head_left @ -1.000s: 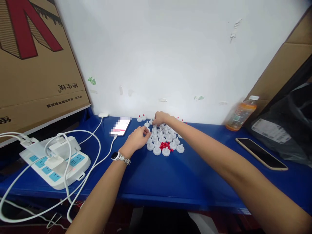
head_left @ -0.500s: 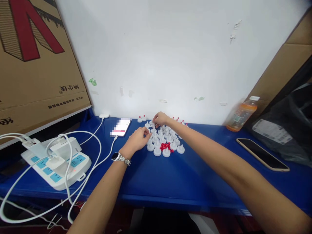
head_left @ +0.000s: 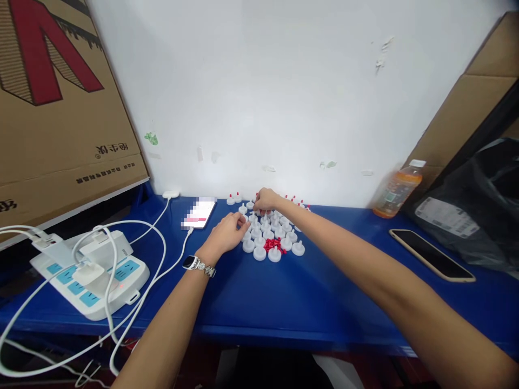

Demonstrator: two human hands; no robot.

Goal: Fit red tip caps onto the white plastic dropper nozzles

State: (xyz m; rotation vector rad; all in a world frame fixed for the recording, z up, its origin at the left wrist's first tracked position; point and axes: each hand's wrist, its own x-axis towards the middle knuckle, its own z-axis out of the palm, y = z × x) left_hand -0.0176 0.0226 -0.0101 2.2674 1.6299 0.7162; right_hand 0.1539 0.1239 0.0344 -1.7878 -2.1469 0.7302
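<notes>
A tight cluster of white, round-based nozzle caps [head_left: 260, 254] stands upright on the blue table [head_left: 259, 302]. Among those nearest me lies a small heap of loose red tip covers [head_left: 272, 244]. At the cluster's left edge rests my left hand [head_left: 227, 231], its fingers curled inward; what they hold, if anything, is hidden. My right hand [head_left: 265, 200] reaches over to the back left, thumb and fingers pinched together low among the caps. The thing in that pinch is too small to make out. Behind it, several white caps with red tips [head_left: 237, 197] line the wall side.
On the left are a charging phone [head_left: 199, 212] and a white power strip [head_left: 95, 300] with plugs and looping cables. A cardboard box [head_left: 73, 124] leans behind them. To the right lie another phone [head_left: 432, 255], an orange drink bottle [head_left: 398, 189] and a dark plastic bag [head_left: 470, 205].
The whole view has shifted slightly. My right hand remains at the back left of the cluster, its fingertips a little lower over the caps. My left hand has barely moved.
</notes>
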